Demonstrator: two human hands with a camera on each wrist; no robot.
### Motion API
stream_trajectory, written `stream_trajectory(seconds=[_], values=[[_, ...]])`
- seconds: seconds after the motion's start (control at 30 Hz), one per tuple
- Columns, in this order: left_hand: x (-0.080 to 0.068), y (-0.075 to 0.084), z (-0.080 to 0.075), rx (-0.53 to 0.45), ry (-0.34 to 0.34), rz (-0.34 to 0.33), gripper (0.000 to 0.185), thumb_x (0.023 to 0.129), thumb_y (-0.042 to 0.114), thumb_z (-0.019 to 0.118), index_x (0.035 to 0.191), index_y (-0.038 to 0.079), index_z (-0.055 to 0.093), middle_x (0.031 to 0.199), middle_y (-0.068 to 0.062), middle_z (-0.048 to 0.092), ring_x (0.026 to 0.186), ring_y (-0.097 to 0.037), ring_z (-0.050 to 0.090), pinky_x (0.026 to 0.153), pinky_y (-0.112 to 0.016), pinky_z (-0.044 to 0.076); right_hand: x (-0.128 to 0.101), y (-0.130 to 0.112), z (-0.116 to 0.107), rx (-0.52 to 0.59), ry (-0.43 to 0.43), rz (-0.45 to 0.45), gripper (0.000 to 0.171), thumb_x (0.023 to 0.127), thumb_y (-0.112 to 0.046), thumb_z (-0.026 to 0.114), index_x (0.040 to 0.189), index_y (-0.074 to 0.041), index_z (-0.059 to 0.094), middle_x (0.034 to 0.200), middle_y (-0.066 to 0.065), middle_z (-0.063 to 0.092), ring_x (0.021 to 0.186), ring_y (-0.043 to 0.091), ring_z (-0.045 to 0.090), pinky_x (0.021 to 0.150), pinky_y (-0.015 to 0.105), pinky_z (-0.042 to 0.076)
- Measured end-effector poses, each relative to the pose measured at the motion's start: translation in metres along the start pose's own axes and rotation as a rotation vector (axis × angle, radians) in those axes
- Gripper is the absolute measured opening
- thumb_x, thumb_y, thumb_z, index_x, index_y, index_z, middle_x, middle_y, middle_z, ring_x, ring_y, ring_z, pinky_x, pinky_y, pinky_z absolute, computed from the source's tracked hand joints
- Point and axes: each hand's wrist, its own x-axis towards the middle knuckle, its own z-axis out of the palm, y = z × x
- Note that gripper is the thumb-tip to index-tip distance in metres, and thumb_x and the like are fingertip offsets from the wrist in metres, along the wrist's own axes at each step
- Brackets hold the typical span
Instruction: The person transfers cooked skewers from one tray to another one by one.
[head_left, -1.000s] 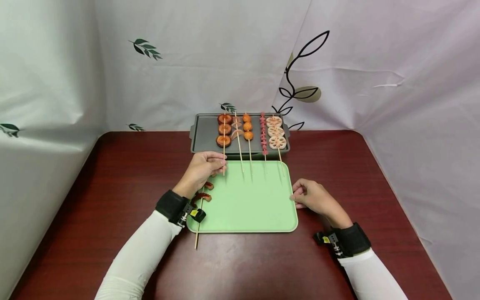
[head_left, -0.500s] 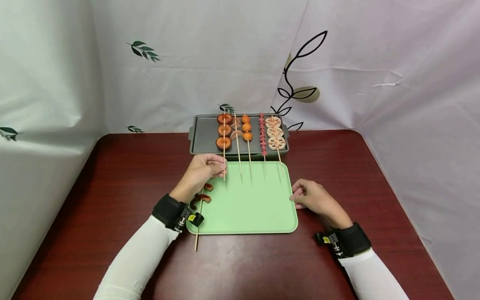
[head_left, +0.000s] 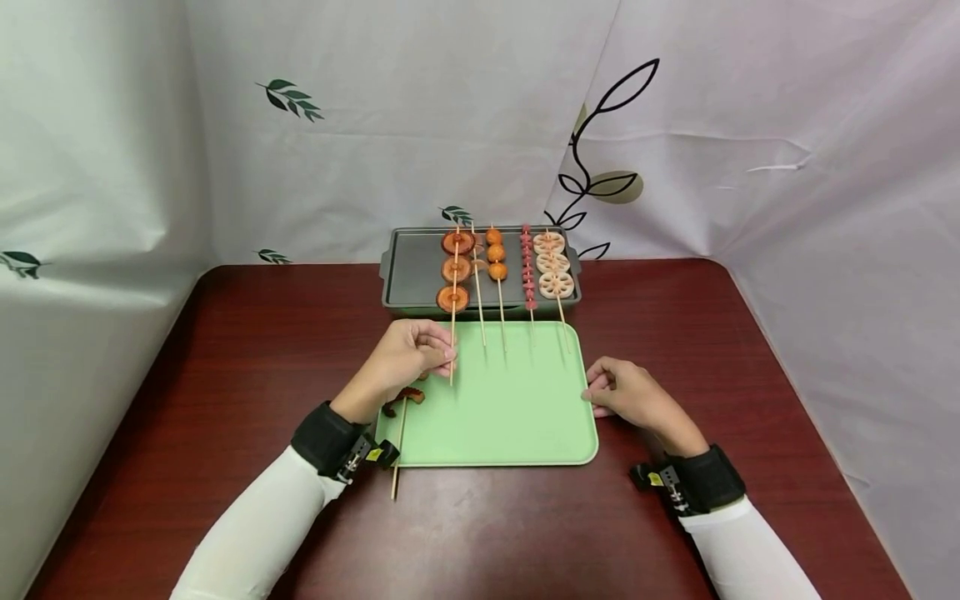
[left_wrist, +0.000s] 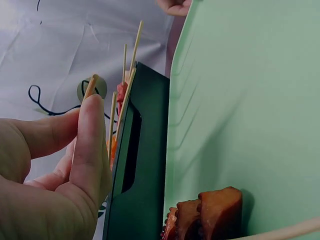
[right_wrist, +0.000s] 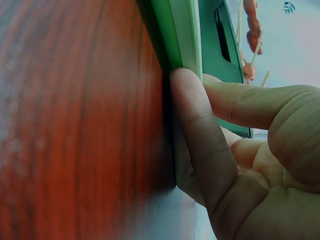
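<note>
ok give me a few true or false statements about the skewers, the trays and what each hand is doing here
1. The left hand pinches the stick of the skewer with round orange slices. True.
2. The right hand holds a skewer. False: it rests against the right edge of the green tray and holds no skewer.
3. The skewer of pale holed slices lies on the dark tray. True.
4. The green tray lies beyond the dark tray. False: it lies nearer the person.
5. One skewer lies by the green tray's left edge. True.
</note>
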Motion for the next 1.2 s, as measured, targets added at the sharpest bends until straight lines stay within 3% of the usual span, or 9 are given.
stream_trajectory(seconds=[0.3,0.6,0.8,1.2], values=[[-0.017,0.0,0.002,0.06,-0.052,-0.022,0.024,0.095,-0.009,0.065,0.116,-0.019,0.06,0.085,-0.011,0.066,0.072,-0.019,0.074,0.077,-0.045,0.067,0.0,0.001,0.0,-0.012,0.006,0.015,0.019,0.097,-0.009,0.069,0.111,0.002,0.061,0.09,0.011,0.063,0.075,0.017,0.069,0.068,0.027,0.063],[-0.036,-0.009,0.003,0.043,-0.104,-0.054,0.009,0.094,-0.011,0.063,0.102,-0.014,0.06,0.081,-0.012,0.066,0.07,-0.02,0.073,0.07,-0.036,0.067,-0.001,0.0,0.001,0.01,0.009,-0.003,0.02,0.096,-0.007,0.069,0.11,0.005,0.06,0.088,0.01,0.062,0.074,0.017,0.069,0.068,0.027,0.064],[-0.048,-0.015,0.006,0.031,-0.138,-0.056,0.005,0.093,-0.011,0.062,0.097,-0.009,0.06,0.082,-0.012,0.064,0.071,-0.02,0.073,0.07,-0.036,0.067,-0.001,-0.002,0.001,0.015,0.008,-0.002,0.021,0.097,-0.007,0.069,0.111,0.005,0.06,0.089,0.011,0.063,0.075,0.017,0.069,0.068,0.027,0.064],[-0.073,-0.024,0.016,0.01,-0.176,-0.102,0.006,0.092,-0.015,0.062,0.093,-0.011,0.058,0.082,-0.01,0.06,0.071,-0.02,0.073,0.07,-0.037,0.067,-0.001,-0.003,0.0,0.004,-0.003,0.004,0.02,0.097,-0.008,0.069,0.112,0.004,0.061,0.091,0.011,0.063,0.076,0.018,0.069,0.069,0.028,0.064]])
